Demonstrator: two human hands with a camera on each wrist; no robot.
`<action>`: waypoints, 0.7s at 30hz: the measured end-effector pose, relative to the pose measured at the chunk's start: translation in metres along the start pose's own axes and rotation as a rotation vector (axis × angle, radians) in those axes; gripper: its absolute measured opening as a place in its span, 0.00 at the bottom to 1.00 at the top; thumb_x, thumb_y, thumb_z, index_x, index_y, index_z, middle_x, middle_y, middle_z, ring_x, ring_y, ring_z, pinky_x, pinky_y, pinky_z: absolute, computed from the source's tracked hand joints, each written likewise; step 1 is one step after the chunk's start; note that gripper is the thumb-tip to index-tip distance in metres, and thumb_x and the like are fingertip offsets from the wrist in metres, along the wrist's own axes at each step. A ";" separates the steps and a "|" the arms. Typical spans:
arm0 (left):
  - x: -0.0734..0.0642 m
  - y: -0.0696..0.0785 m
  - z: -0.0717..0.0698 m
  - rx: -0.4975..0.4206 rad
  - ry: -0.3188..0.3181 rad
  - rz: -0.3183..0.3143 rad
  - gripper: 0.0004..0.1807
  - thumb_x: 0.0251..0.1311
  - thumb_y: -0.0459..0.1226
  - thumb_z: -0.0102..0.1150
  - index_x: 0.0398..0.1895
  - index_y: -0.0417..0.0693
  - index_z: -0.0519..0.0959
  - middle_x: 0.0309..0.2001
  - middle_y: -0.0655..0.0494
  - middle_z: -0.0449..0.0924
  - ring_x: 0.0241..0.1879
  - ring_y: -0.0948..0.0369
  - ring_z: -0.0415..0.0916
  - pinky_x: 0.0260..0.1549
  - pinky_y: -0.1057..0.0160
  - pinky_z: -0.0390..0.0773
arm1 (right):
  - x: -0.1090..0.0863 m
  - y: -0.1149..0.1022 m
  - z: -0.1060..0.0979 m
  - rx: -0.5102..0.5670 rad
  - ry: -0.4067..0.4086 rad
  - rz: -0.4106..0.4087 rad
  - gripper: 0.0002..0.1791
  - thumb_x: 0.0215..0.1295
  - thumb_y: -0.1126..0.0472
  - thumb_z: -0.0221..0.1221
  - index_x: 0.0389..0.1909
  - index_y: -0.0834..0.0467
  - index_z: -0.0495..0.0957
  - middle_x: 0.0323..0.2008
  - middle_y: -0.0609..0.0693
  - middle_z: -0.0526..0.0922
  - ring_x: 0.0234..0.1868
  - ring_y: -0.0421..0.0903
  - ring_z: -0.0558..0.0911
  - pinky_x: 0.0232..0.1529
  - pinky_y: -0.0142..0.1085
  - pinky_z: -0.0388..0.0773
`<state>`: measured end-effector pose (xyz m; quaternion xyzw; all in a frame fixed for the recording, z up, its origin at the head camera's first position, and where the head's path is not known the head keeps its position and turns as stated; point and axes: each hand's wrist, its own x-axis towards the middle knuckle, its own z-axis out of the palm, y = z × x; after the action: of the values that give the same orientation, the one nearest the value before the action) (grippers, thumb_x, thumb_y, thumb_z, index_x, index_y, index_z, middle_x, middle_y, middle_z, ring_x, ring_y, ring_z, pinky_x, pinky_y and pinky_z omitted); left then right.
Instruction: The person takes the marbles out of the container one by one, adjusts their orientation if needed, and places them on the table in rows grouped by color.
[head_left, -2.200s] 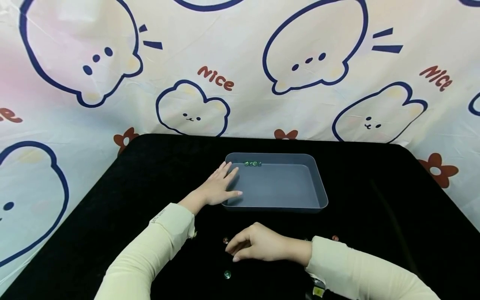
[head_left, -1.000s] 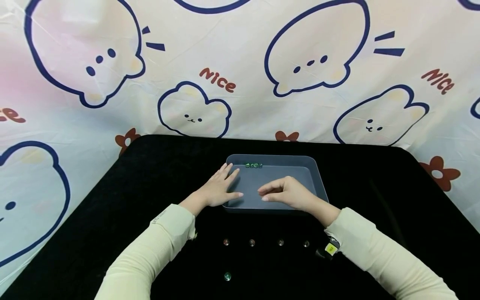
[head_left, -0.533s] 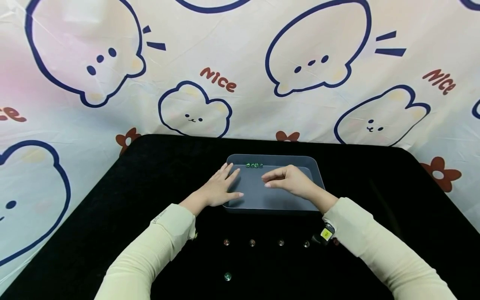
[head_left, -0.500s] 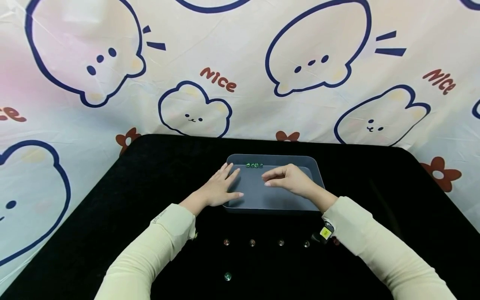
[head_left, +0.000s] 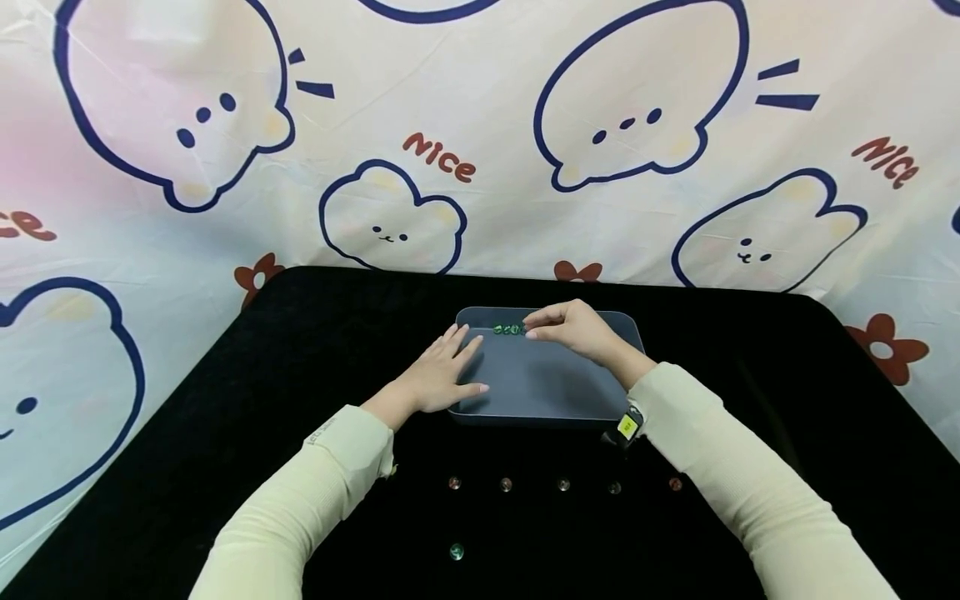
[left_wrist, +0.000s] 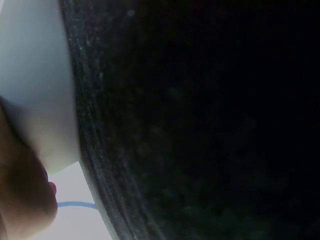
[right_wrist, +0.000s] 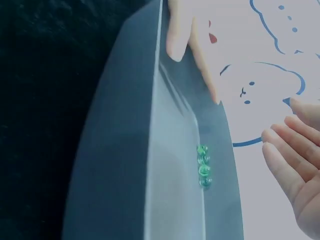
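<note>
My left hand (head_left: 435, 371) lies with fingers spread over the left rim of a grey tray (head_left: 510, 417), thumb reaching inside. In the tray, several green marbles (head_left: 506, 330) sit in a row along the foot of the far wall; the right wrist view shows them side by side. My right hand (head_left: 573, 327) is over the tray, its thumb and fingers bent toward each other at the right end of that row. I cannot tell whether a marble is between its fingertips. In the right wrist view, left-hand fingers (right_wrist: 179, 37) show at the tray's end.
On the black cloth-covered table (head_left: 337, 325), several reddish and clear marbles (head_left: 506, 484) form a spaced row in front of the tray. A single green marble (head_left: 457, 552) lies nearer to me. Behind the table hangs a printed curtain (head_left: 495, 225).
My right hand has gone from low over the near marbles to above the tray, then farther in to the row's right end. The left hand stays on the rim.
</note>
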<state>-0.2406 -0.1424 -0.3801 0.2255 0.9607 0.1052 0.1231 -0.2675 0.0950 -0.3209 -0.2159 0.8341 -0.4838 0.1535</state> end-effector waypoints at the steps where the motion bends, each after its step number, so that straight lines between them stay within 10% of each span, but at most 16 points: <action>1: 0.000 0.000 0.000 0.010 0.002 0.000 0.43 0.53 0.64 0.37 0.67 0.56 0.38 0.67 0.52 0.28 0.63 0.59 0.21 0.59 0.55 0.34 | 0.002 0.001 -0.001 0.006 0.002 0.005 0.19 0.54 0.59 0.58 0.46 0.64 0.75 0.44 0.57 0.77 0.45 0.49 0.75 0.45 0.44 0.69; 21: -0.001 0.001 -0.001 -0.001 0.011 0.010 0.43 0.54 0.62 0.38 0.67 0.53 0.39 0.67 0.49 0.30 0.64 0.57 0.22 0.59 0.55 0.35 | 0.041 0.021 -0.004 -0.031 0.079 0.100 0.18 0.56 0.60 0.57 0.46 0.64 0.75 0.46 0.57 0.75 0.45 0.53 0.75 0.44 0.42 0.71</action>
<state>-0.2400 -0.1423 -0.3792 0.2296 0.9602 0.1074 0.1176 -0.3095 0.0864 -0.3393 -0.1571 0.8566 -0.4708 0.1411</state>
